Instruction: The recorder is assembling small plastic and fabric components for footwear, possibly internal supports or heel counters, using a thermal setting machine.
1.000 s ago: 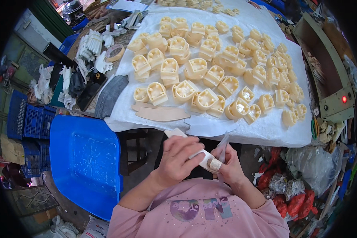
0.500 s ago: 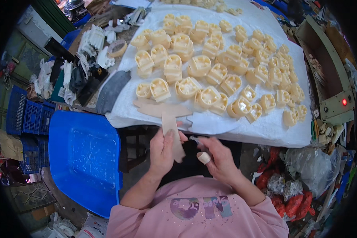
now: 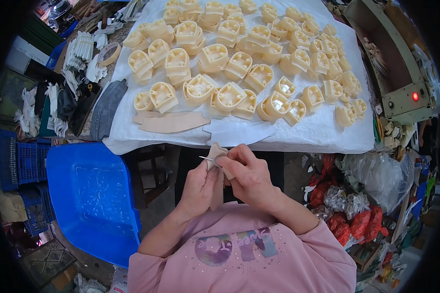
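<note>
My left hand [image 3: 196, 188] is closed on a beige strip [image 3: 216, 150] of leather-like sheet, its upper end bent and its lower part hanging below the fingers. My right hand [image 3: 252, 177] is closed close beside it, fingertips against the strip. A thin, pointed metal tool [image 3: 206, 158] projects leftward from the right fingers across the strip; its handle is hidden, so its exact kind cannot be told. On the near table edge lie more flat beige strips [image 3: 173, 122] and a white cut sheet [image 3: 239, 133].
Several cream plastic moulded pieces [image 3: 212, 58] cover the white-clothed table [image 3: 322, 139]. A blue tub [image 3: 98, 195] stands at left, beside blue crates [image 3: 29, 156]. At right are a metal box with a red light [image 3: 401, 105] and plastic bags [image 3: 376, 180].
My hands have come together, and the beige strip is now bent between them. The metal tool has moved left onto the strip. The view has shifted, so the table appears higher and further left.
</note>
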Demonstrator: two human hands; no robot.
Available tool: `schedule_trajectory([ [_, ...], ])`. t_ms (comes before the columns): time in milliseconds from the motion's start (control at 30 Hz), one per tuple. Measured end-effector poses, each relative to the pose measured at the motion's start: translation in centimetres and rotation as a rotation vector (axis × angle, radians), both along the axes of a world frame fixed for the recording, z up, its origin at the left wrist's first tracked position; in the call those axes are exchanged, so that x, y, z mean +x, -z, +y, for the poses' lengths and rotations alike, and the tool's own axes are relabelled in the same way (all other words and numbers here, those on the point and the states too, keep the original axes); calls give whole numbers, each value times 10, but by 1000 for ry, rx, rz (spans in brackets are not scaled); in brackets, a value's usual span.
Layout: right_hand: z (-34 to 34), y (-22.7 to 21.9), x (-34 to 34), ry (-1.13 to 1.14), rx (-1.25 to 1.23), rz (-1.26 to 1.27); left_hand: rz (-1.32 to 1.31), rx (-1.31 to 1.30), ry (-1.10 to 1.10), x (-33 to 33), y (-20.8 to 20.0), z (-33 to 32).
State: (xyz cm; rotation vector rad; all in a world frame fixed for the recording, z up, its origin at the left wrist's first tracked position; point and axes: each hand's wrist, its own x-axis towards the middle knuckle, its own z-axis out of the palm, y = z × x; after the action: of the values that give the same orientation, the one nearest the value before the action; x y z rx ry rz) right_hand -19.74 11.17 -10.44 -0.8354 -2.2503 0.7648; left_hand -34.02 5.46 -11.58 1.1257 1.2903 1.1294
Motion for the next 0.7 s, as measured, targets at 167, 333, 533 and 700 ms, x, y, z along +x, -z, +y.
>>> schedule_trajectory([
  [167, 9, -1, 2, -65, -305, 161, -87, 136, -133, 3, 14, 2],
  [333, 9, 4, 15, -205, -628, 380, -512, -98, -186, 5, 1, 3],
  [533, 10, -4, 22, -198, -601, 241, -272, 76, -117, 3, 5, -1],
  [700, 3, -3, 9, -54, -288, 206, -21, 164, -88, 1, 1, 3],
])
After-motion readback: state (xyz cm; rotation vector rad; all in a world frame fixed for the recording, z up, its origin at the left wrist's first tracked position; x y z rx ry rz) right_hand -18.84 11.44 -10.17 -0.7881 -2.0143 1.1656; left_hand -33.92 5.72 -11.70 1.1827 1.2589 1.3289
